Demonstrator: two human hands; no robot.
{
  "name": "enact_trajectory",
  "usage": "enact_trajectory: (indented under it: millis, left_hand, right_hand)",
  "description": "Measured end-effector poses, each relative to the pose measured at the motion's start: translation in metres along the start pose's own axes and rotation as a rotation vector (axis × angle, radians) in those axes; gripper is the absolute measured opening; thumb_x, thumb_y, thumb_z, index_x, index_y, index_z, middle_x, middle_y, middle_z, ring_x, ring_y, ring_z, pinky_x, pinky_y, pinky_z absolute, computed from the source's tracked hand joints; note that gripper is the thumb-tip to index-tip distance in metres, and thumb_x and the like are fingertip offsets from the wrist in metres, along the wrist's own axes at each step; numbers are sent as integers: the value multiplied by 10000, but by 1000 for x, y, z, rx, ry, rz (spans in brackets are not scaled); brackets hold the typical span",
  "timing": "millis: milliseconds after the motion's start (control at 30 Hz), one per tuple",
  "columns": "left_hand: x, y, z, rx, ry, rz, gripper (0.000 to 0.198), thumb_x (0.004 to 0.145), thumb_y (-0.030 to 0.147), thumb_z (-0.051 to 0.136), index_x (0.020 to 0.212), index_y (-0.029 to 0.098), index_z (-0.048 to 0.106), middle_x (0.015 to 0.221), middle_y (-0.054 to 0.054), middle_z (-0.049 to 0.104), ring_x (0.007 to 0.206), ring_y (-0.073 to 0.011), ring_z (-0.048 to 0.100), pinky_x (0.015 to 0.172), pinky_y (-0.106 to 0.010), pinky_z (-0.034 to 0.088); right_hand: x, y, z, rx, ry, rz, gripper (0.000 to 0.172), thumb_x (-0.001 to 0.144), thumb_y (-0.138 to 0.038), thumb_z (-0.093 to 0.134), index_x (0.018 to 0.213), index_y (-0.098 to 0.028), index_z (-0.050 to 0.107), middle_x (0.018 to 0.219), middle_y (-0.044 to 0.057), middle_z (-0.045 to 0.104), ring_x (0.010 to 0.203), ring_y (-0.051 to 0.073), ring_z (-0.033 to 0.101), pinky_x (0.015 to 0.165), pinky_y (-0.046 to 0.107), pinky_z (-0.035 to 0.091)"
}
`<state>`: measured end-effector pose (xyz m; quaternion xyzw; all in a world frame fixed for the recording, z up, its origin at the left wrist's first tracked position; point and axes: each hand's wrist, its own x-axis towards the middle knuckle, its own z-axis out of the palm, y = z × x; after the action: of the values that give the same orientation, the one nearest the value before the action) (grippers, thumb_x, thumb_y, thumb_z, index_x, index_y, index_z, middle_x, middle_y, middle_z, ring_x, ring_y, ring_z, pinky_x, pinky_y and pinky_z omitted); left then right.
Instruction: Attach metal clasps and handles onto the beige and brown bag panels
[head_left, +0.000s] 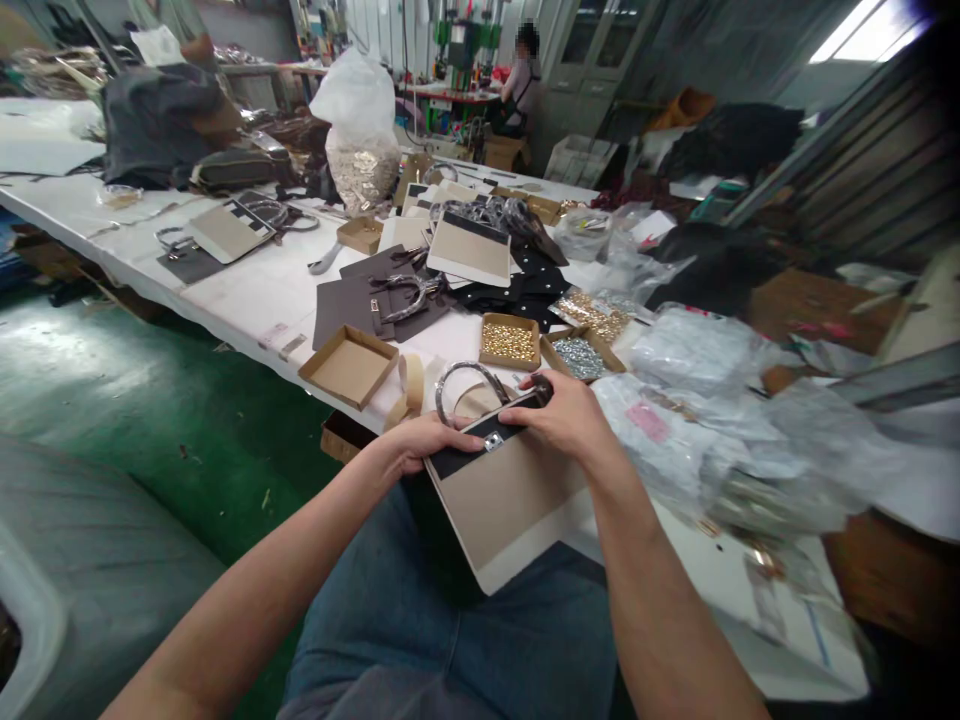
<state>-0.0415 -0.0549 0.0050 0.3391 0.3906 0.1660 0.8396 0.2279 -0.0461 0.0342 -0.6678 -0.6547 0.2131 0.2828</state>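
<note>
Between my two hands is a beige handbag panel (pixel 517 490) with a dark strip along its top edge, tilted over my lap. A small silver metal plate (pixel 493 441) sits on the dark strip. My left hand (pixel 435 440) grips the panel's left top corner, its thumb beside the metal plate. At the right end of the strip, my right hand (pixel 559 410) pinches the edge between thumb and fingers. A plastic-wrapped loop handle (pixel 469 368) rises behind the panel's top edge. The fingers behind the panel are partly hidden.
On the white table (pixel 255 300) lie a bare cardboard tray (pixel 349 366), a tape roll (pixel 411 385), a box of gold pieces (pixel 509 342) and a box of silver pieces (pixel 579 357). More panels (pixel 471 248) are stacked behind. Plastic bags (pixel 690 430) crowd the right side.
</note>
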Motion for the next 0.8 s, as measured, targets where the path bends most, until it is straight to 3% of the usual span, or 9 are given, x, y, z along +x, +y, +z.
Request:
enact_trajectory:
  millis: [67,167,267,333,433,533,800]
  left_hand:
    - [-2,-13,2,-75,61,34,524,617,337,1088,1053,137,875,925,-111,860,714,-200,780,701,-287,626]
    - [-5,-30,5,-184,111,67,497,635,297,1066,1063,135,874,921,-110,863,697,-192,779,682,-273,619]
    - [-6,-46,8,-273,146,78,480,647,267,1046,1072,131,873,922,-115,867,704,-208,792,685,-287,640]
    - [-5,-56,12,-342,155,66,481,652,246,1029,1091,133,869,916,-120,866,710,-228,800,692,-314,662]
    - [-3,-66,21,-437,143,65,448,674,216,1004,1091,134,863,913,-126,863,705,-230,797,698,-326,677]
    - [0,-72,30,-512,161,92,394,695,192,986,1059,116,856,894,-126,854,695,-209,783,698,-299,666]
    - [10,-78,42,-553,235,160,389,676,201,992,1025,93,859,834,-106,825,646,-181,724,639,-272,584]
  right_hand:
    - [-5,-8,9,-34,63,-55,604,661,-540,1047,1151,-262,831,1122,100,801,992,323,737,864,447,549]
    - [-23,-25,18,8,319,-111,557,744,-554,1030,1159,-252,814,1180,117,761,987,294,711,888,446,553]
    - [-47,-47,14,208,576,-134,388,905,-559,941,856,-260,698,846,19,660,717,197,579,715,387,483]
    - [-62,-61,10,415,637,-168,548,1002,-569,844,675,-264,526,666,-21,475,589,167,446,601,371,385]
    - [-76,-77,10,809,549,-236,709,1088,-656,672,588,-267,352,584,-43,267,470,145,288,486,358,268]
    - [-83,-79,21,1044,453,-285,737,1113,-664,614,582,-256,308,556,-59,177,433,130,195,442,331,214]
    - [-81,-57,46,1117,322,-381,718,1130,-614,634,580,-242,359,539,-62,249,435,110,229,438,299,232]
